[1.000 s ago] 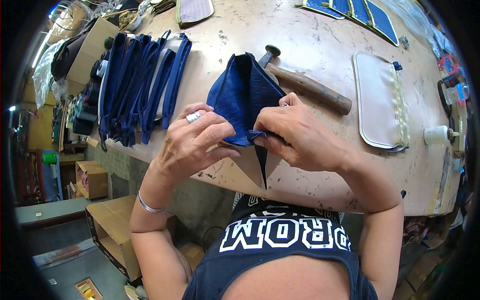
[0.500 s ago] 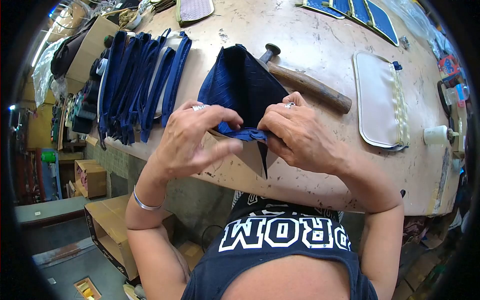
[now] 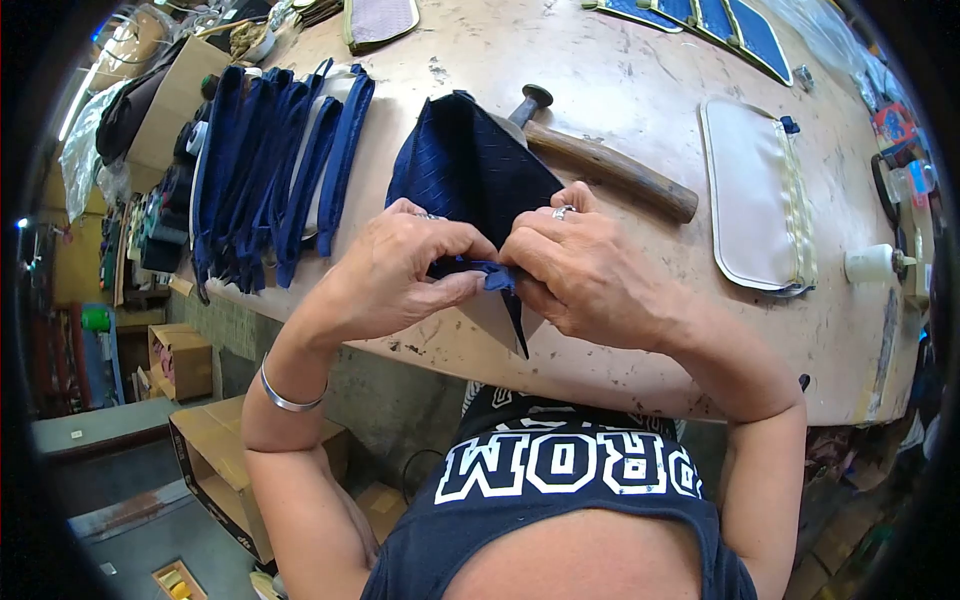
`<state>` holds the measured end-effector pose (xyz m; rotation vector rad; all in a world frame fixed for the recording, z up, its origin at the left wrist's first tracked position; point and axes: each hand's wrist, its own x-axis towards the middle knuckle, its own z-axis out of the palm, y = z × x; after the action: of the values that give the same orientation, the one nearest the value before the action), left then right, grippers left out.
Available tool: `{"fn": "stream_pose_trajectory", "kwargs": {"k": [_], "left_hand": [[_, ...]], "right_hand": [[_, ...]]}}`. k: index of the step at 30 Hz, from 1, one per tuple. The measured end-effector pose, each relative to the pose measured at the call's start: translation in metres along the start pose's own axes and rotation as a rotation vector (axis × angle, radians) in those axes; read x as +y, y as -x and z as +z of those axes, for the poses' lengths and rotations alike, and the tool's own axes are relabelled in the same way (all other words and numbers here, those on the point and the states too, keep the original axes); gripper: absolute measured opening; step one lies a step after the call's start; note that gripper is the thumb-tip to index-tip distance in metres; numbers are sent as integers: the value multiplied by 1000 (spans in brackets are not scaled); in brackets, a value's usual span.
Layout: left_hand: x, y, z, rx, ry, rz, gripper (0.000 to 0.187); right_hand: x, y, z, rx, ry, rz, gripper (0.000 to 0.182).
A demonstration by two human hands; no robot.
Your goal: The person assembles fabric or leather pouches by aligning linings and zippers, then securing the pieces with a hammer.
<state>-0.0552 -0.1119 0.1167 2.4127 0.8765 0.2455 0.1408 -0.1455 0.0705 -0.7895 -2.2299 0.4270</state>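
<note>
A dark blue pouch point(image 3: 468, 150) with a woven-look surface stands spread in front of me, its mouth toward me and a pale side below. My left hand point(image 3: 405, 268) pinches the blue edge of the pouch between thumb and fingers. Close beside it, my right hand point(image 3: 590, 265) grips the same edge, its fingers curled tight around the fabric. A bunched bit of blue trim shows between the two hands. Just behind the pouch lies a hammer point(image 3: 610, 168) with a wooden handle, touched by neither hand.
Several blue zippered pieces point(image 3: 275, 170) lie stacked at left. A pale flat pouch point(image 3: 757, 195) with a zipper is at right, near a white bottle point(image 3: 870, 264). Blue panels point(image 3: 700, 25) lie at the far edge. A cardboard box point(image 3: 225, 465) stands below the table.
My left hand has moved right and its thumb and fingers have closed on the pouch's edge. The right hand and the pouch have shifted slightly left.
</note>
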Motion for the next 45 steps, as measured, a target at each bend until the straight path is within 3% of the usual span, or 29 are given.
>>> {"fn": "stream_pose_trajectory", "kwargs": {"k": [6,11,14,18,22,23,26,27,31,34,42,45], "left_hand": [[-10,7,2,27,172,2,11],[-11,9,2,26,301,-29,9],[-16,11,5,38,323,-56,8],[-15,12,10,124,281,-89,8],[-7,20,4,62,155,-2,11],[-5,21,3,27,124,21,13],[0,27,3,244,78,87,23],[-1,32,3,273,168,-3,30],[35,38,0,239,12,151,23],[51,33,10,112,-84,150,20],[5,2,50,224,-137,412,11],[3,-4,51,166,-126,382,12]], "right_hand": [[13,-3,-20,-189,-112,104,11],[34,-7,-28,-316,-414,241,7],[32,-11,-32,-333,-322,261,6],[13,-15,-14,-168,-187,58,8],[26,-9,-19,-226,-213,80,8],[23,-10,-24,-273,-317,123,9],[29,2,-24,-157,-726,248,8],[34,5,-27,-217,-763,281,15],[31,14,-27,-374,-1032,429,40],[23,16,-24,-522,-1085,519,34],[34,36,-23,-487,-944,719,20],[27,34,-24,-431,-660,568,19]]}}
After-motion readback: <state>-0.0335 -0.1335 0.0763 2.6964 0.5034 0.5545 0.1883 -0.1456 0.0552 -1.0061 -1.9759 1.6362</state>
